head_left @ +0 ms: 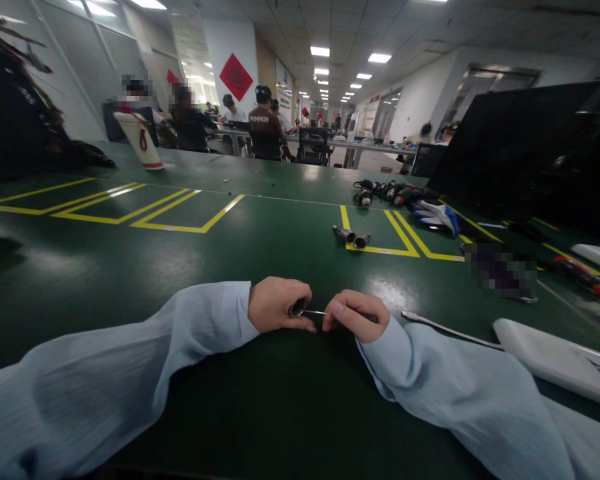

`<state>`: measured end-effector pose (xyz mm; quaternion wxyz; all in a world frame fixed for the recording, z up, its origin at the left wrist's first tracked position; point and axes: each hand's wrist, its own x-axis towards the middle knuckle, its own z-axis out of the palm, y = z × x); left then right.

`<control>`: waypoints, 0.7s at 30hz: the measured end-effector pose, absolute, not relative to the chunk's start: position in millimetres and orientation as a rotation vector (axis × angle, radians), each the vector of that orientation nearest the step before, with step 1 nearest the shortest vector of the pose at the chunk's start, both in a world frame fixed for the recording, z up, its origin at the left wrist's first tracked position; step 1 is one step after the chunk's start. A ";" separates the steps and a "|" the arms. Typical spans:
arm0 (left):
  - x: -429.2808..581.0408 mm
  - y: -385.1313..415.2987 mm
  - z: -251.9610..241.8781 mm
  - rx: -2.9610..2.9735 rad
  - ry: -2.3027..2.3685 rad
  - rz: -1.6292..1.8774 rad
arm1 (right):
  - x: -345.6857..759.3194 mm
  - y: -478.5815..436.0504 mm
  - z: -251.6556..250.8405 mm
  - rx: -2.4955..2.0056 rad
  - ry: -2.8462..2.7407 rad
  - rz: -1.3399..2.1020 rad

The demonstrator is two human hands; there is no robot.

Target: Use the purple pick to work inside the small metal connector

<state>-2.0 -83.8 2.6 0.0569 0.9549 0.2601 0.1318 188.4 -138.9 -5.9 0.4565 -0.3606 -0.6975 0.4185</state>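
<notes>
So, near centre on the green worktop (130, 267): left hand (275, 305) has its grip closed round a small round metal part (297, 308); right hand (353, 315) grip pinched shut on a thin tool (314, 312), tip meeting that part; farther, slightly right, two metal cylinders (351, 237) by yellow tape (380, 251); far right, dark parts (385, 192).

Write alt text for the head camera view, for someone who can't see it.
Two hands in pale blue sleeves meet on a dark green table: the left hand grips a small round metal part, the right hand a thin metal tool pointed at it. Two small metal cylinders lie beyond, by yellow tape lines.
</notes>
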 end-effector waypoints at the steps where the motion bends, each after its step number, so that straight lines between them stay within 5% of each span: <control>1: -1.8 -83.9 3.0 2.888 0.795 0.394 | 188.5 -139.5 -5.8 -0.889 -1.715 1.024; 21: -3.7 -83.0 2.2 2.849 0.779 0.453 | 189.9 -141.3 -7.5 -0.931 -1.780 0.847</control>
